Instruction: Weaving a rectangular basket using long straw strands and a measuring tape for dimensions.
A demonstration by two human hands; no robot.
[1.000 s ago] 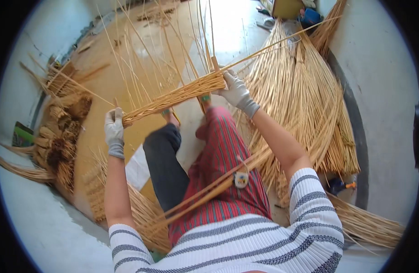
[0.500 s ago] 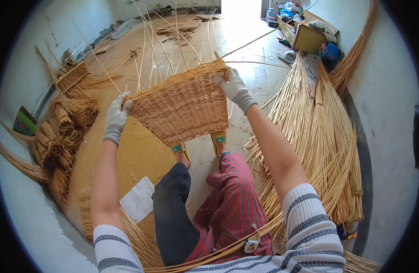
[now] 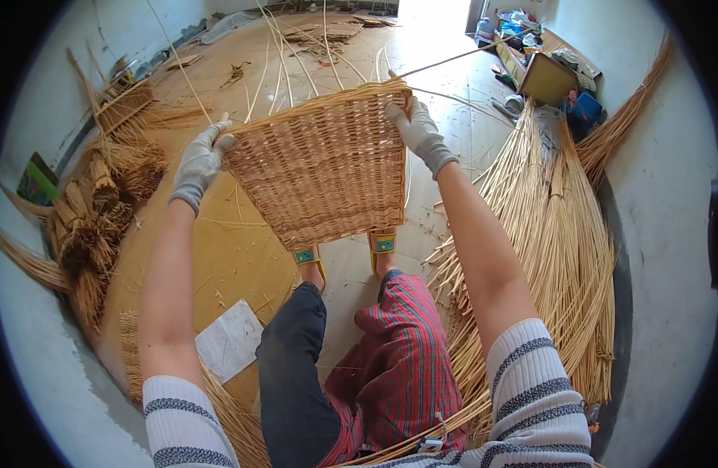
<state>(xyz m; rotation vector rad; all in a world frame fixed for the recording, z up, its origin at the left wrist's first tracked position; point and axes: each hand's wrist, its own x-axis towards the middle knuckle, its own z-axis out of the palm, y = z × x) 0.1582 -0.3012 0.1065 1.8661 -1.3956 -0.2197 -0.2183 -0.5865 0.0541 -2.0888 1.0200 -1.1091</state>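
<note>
I hold a flat woven wicker panel [image 3: 316, 168] upright and tilted in front of me, its weave facing me. My left hand [image 3: 201, 164], in a pale glove with grey cuff, grips its upper left corner. At the upper right corner, my right hand [image 3: 421, 136], gloved alike, has thumb and fingers closed on the rim. Long loose rods [image 3: 328, 43] fan out beyond the panel's top edge. Below it show my sandalled feet [image 3: 382, 243] and a red striped cloth [image 3: 402, 343] over one leg.
Long pale cane bundles [image 3: 538, 257] cover the right floor; rougher bundles [image 3: 94, 257] lie left. A white sheet [image 3: 228, 339] rests by my left leg. A wooden box [image 3: 125, 105] stands back left, a clutter of items [image 3: 550, 70] back right, near a bright doorway [image 3: 433, 15].
The panel has swung up from nearly edge-on, so its woven face now shows. Both hands moved with it, my left one up and outward, my right one slightly rightward. The view takes in more room.
</note>
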